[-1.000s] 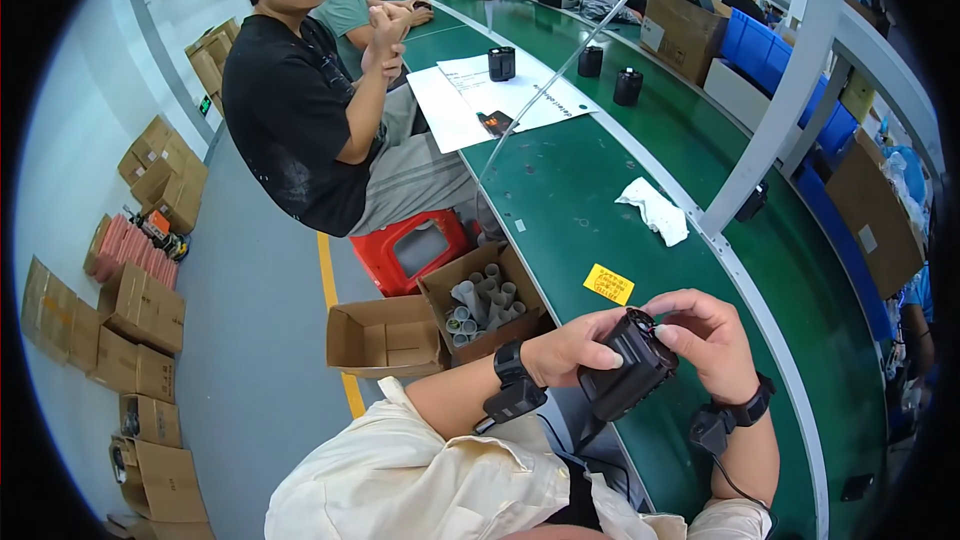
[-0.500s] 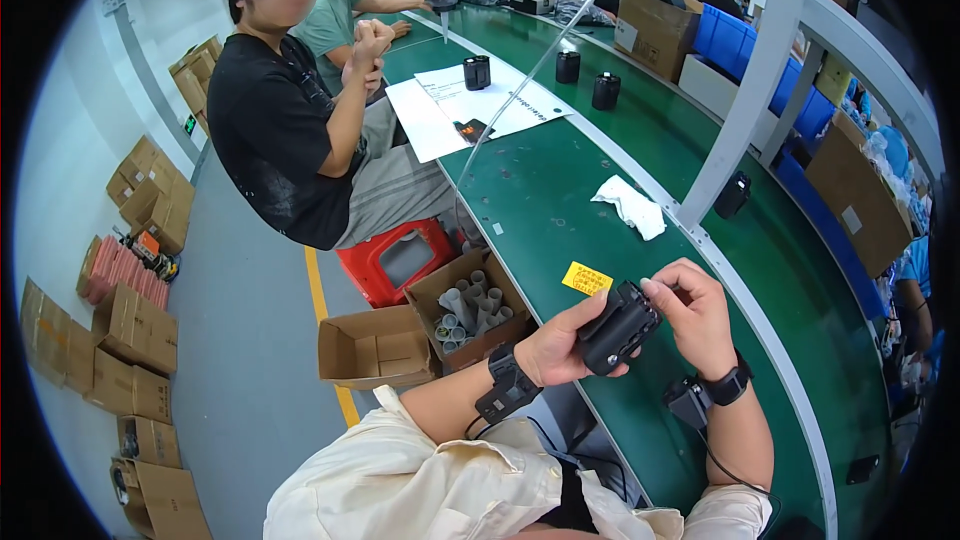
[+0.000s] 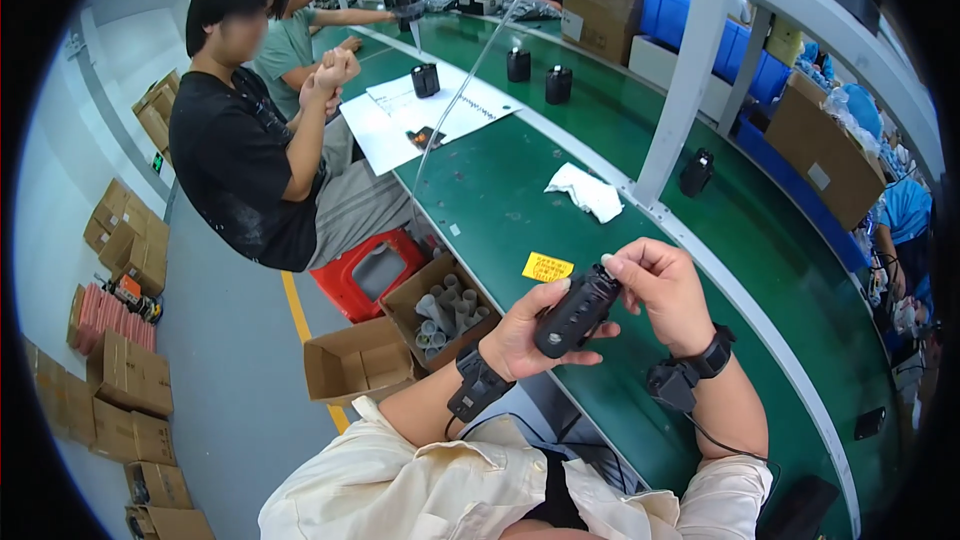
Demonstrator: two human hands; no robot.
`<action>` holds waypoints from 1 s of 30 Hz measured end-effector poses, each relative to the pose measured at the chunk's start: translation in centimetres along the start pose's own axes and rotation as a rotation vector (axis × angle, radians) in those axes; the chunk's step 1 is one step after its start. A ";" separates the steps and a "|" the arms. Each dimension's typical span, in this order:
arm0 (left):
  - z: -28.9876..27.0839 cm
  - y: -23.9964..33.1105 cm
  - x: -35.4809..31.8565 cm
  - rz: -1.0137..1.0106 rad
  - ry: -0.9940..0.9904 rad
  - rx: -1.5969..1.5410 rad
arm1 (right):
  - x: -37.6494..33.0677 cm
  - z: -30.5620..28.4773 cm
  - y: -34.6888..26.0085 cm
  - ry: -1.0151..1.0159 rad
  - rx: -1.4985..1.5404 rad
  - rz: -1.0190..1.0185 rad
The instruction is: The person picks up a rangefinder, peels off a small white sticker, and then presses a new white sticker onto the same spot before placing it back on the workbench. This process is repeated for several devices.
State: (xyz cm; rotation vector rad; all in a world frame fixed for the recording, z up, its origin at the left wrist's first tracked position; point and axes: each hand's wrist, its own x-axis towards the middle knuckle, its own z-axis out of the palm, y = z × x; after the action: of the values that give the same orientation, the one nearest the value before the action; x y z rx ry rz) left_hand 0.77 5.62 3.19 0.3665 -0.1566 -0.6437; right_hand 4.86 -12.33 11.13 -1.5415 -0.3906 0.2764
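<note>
My left hand (image 3: 515, 337) is wrapped round a black, compact binocular-like device (image 3: 575, 318), which is tilted with a row of buttons along its upper side. The thumb and fingers of my right hand (image 3: 662, 292) are pinched together at the device's far end; any small part between them is hidden. A yellow label with dark print (image 3: 546, 267) lies on the green bench (image 3: 490, 225) just beyond the device. Black bands with small boxes and cables are strapped round both my wrists.
A crumpled white cloth (image 3: 586, 192) and white paper sheets (image 3: 385, 140) lie on the bench. Similar black devices (image 3: 558, 85) stand farther off. A grey metal post (image 3: 690, 80) rises on the right. Cardboard boxes (image 3: 362, 358), one with grey tubes, and a seated person (image 3: 240, 130) are left.
The view has shifted, so the bench and surroundings appear farther left. The device has turned in my left hand, showing its button row more; my right fingers stay at its far end.
</note>
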 end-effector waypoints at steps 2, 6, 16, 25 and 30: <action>0.2 -0.4 -0.4 0.010 0.038 0.004 | -0.8 0.1 0.0 0.020 -0.014 -0.016; -0.7 -0.5 -0.7 0.007 0.010 0.079 | -1.4 0.2 -0.6 0.067 0.003 -0.039; 0.2 1.2 -2.2 0.168 -0.047 0.458 | -0.4 1.4 -0.3 -0.026 -0.046 -0.177; 1.2 -0.9 -2.8 0.214 -0.030 0.230 | -1.5 1.4 1.0 -0.083 -0.195 -0.575; 0.5 -0.5 -3.0 0.145 -0.126 0.185 | -2.7 1.5 -0.5 -0.138 -0.017 -0.317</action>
State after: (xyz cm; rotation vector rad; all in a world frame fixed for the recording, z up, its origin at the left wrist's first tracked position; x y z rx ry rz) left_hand -1.96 6.93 3.38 0.4884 -0.3615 -0.5100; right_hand 1.78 -12.06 11.43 -1.4560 -0.7382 0.1316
